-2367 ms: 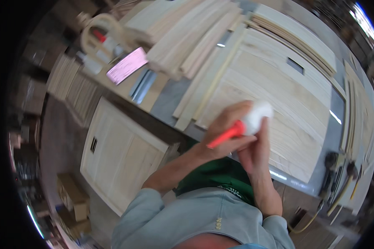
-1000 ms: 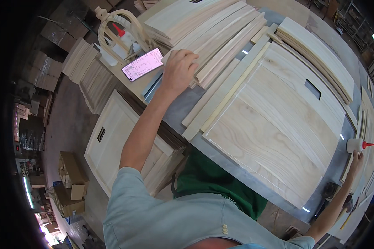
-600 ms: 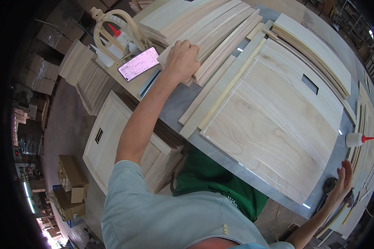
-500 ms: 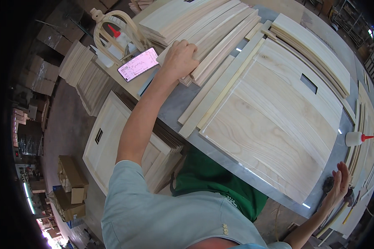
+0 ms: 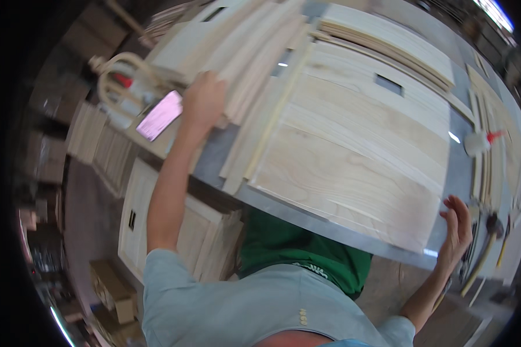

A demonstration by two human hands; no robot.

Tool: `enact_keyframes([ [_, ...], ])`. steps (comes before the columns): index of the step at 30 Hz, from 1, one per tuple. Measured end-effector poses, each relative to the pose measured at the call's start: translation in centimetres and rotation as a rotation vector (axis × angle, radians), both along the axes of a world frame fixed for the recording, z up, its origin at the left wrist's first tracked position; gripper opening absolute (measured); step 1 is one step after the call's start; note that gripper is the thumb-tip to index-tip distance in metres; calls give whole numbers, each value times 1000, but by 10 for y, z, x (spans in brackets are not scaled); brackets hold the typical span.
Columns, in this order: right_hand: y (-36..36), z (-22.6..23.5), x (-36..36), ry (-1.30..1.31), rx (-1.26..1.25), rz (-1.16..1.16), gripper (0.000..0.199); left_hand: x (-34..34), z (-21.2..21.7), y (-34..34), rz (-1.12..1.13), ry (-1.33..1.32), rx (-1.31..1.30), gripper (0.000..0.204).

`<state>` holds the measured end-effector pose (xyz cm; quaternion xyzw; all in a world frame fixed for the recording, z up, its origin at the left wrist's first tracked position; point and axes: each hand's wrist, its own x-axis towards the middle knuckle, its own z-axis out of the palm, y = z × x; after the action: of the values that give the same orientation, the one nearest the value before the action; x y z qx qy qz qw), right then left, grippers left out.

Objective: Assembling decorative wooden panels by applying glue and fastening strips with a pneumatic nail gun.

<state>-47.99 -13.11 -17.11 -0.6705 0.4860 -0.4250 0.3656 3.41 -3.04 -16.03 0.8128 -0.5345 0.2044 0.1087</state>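
My left hand, blurred, is curled over the near end of the stacked wooden strips. Its fingers look closed on a strip; the fingertips are hidden. Just left of it lies a phone with a lit pink screen. A pale wooden panel with a small rectangular cutout lies flat in front of me. My right hand hangs open beside the panel's near right corner, fingers apart and nothing in them.
Wooden rails line the panel's left side; more boards lie beyond it. A white glue bottle with a red tip and a hammer are at right. A wooden frame stands far left. Slotted panels are stacked below.
The view has turned, shifting the table leftward in the picture. My left hand stays at the strip ends. My right hand remains open near the panel's corner, slightly closer to it.
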Motion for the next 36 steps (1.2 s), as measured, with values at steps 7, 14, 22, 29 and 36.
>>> enact_keyframes([
  [7, 7, -19, 10, -170, 145, 67, 28, -109, -22, 16, -166, 1140, 24, 30],
  [14, 12, -23, 2, -193, 144, 88, 28, -158, -45, -22, -361, 1234, 191, 31],
  [22, 14, -33, -3, -200, 181, 54, 28, -175, -59, -47, -417, 1138, 85, 33],
  [29, 6, -29, 6, -210, 185, 83, 27, -190, -59, -56, -630, 410, -36, 38],
  [36, -32, 1, 50, -47, 54, 160, 27, -191, -57, -64, -598, 483, -76, 40],
])
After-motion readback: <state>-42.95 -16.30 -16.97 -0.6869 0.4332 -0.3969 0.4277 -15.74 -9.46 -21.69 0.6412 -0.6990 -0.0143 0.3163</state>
